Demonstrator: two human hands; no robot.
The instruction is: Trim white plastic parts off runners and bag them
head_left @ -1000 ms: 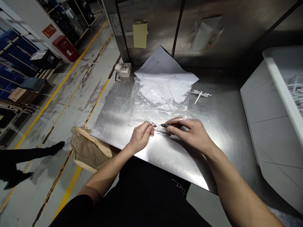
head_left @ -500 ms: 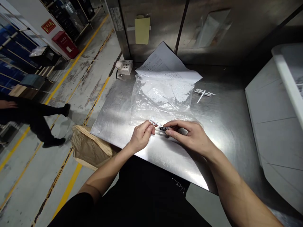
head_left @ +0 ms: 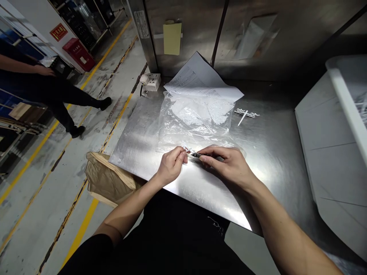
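Observation:
My left hand (head_left: 172, 165) pinches a small white plastic part (head_left: 187, 148) with toothed edges, like a moulded sprue piece. Held in my right hand (head_left: 229, 162) is a small dark cutting tool, apparently nippers (head_left: 196, 155), whose tip meets the white part. Just beyond both hands lies a clear plastic bag (head_left: 197, 130) full of tiny white pieces (head_left: 195, 110). A printed paper sheet (head_left: 200, 78) rests over the bag's far end. Right of the bag, another white sprue piece (head_left: 246, 114) lies on the metal table (head_left: 272, 152).
A large white bin (head_left: 335, 152) stands at the right. A power socket block (head_left: 153, 82) sits by the back left corner. An open brown bag (head_left: 110, 179) is below the table's left edge. Another person (head_left: 57, 88) walks on the floor at left.
The nippers' jaws have shifted slightly left against the white part. My left hand has barely moved. The person at left has stepped farther into view, to the right.

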